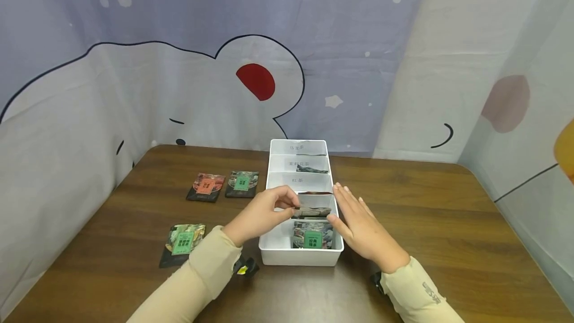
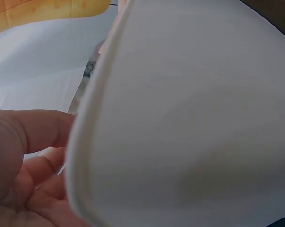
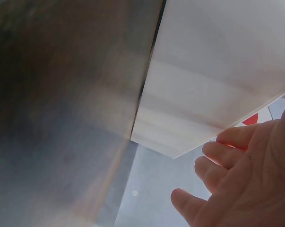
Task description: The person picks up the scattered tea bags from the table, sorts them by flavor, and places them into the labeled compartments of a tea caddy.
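A white divided box [image 1: 298, 257] stands on the table, with a tea sachet in each compartment. My left hand [image 1: 262, 213] reaches over its left rim; thumb and index finger pinch the left corner of a dark tea sachet [image 1: 314, 212] standing in the second compartment from the front. In the left wrist view the box wall [image 2: 189, 94] hides the fingertips. My right hand [image 1: 365, 231] lies along the right rim, fingers straight, thumb over the edge by that sachet. A green-labelled tea sachet [image 1: 313, 238] leans in the front compartment.
Left of the box lie a red-labelled sachet [image 1: 206, 187], a green-labelled sachet [image 1: 242, 184] and, nearer the front, another green-labelled sachet [image 1: 184, 243]. Compartments further back bear printed labels. A patterned curtain [image 1: 341, 54] hangs behind the wooden table [image 1: 430, 213].
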`<action>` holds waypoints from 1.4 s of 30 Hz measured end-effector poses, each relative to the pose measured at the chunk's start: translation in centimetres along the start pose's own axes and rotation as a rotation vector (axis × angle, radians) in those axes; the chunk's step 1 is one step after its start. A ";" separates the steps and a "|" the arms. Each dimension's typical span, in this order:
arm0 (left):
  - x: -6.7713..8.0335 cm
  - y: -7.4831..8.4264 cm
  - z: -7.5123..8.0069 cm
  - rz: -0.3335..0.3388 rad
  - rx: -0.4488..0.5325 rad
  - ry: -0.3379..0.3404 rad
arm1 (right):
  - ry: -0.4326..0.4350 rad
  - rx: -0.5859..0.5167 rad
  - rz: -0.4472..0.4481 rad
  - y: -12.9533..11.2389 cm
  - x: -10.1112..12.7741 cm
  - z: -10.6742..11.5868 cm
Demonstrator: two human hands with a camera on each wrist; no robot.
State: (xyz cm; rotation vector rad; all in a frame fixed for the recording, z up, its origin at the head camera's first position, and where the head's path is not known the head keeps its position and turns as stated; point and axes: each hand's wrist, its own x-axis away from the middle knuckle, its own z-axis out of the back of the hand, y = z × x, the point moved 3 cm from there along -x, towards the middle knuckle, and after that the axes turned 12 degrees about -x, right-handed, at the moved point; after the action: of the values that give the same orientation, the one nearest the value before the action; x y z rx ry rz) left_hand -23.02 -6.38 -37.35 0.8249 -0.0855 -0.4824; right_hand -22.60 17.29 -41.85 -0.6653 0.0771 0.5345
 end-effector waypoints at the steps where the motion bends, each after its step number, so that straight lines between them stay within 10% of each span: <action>1: 0.0 0.0 -0.1 -0.009 0.001 -0.008 | 0.001 0.000 0.001 0.0 0.0 0.0; 24: 1.8 -0.4 0.9 -0.093 0.039 -0.034 | -0.002 -0.015 0.003 0.0 -0.1 0.1; 42: 5.3 -5.3 9.3 0.062 -0.251 0.065 | 0.022 -0.012 0.015 -0.2 0.0 0.0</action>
State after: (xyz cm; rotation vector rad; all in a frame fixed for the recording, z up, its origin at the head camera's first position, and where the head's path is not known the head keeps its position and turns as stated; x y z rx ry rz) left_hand -22.73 -18.15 -35.47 0.5888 0.0093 -0.3980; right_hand -22.49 17.19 -41.76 -0.6826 0.0998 0.5421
